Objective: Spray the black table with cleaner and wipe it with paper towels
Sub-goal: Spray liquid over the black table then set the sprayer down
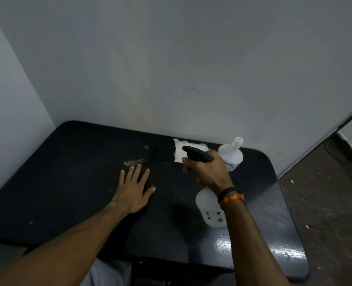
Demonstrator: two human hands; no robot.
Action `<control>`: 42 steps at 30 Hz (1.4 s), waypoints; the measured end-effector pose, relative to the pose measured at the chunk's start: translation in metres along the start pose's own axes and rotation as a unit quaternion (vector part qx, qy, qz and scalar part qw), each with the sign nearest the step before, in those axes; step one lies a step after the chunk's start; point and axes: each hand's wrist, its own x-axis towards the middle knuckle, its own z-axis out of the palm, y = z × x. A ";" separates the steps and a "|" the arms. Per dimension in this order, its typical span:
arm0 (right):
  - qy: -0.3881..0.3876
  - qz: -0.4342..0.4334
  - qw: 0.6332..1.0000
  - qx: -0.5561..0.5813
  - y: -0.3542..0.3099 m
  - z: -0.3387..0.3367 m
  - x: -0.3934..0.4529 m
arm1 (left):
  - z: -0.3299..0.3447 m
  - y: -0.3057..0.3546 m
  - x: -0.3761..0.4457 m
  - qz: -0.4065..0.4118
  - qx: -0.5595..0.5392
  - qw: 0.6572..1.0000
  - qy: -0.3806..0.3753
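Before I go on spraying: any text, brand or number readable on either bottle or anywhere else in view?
No text can be read.
Second white bottle at the back of the black table: a small label with dark print near its base, too blurred to read.
Spray bottle in the right hand: only dark spots, no lettering.
Paper towel: blank.

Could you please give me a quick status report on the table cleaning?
Right hand gripping white spray bottle; left hand flat on black table. White paper towel unused at rear. Second white bottle beside it.
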 end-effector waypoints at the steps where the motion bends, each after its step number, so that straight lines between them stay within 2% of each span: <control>1: -0.005 0.008 1.000 -0.024 0.002 0.001 -0.002 | 0.006 -0.001 -0.001 0.002 0.014 1.000 0.010; 5: -0.022 0.043 0.997 -0.052 0.012 0.003 -0.008 | 0.018 -0.006 -0.008 0.016 0.072 0.996 0.056; 8: -0.026 0.041 0.996 -0.081 0.018 0.004 -0.017 | 0.018 -0.008 -0.011 0.022 0.076 0.994 0.080; 11: -0.029 0.033 0.994 -0.104 0.025 0.006 -0.029 | 0.018 -0.009 -0.011 0.029 0.069 0.994 0.076; 16: -0.049 0.079 0.991 -0.096 0.032 0.004 -0.042 | 0.014 -0.023 -0.017 0.071 0.072 0.994 0.039; 20: -0.050 0.106 0.988 -0.102 0.039 0.007 -0.050 | 0.014 -0.026 -0.030 0.083 0.063 0.993 0.057; 25: -0.053 0.112 0.979 -0.165 0.054 0.016 -0.066 | 0.015 -0.025 -0.033 0.081 0.045 0.992 0.090; 34: -0.013 0.095 0.958 -0.268 0.062 0.027 -0.091 | 0.014 -0.025 -0.030 0.088 0.007 0.990 0.109; 42: 0.030 0.134 0.955 -0.264 0.066 -0.009 -0.086 | 0.011 -0.025 -0.028 0.088 0.008 0.990 0.113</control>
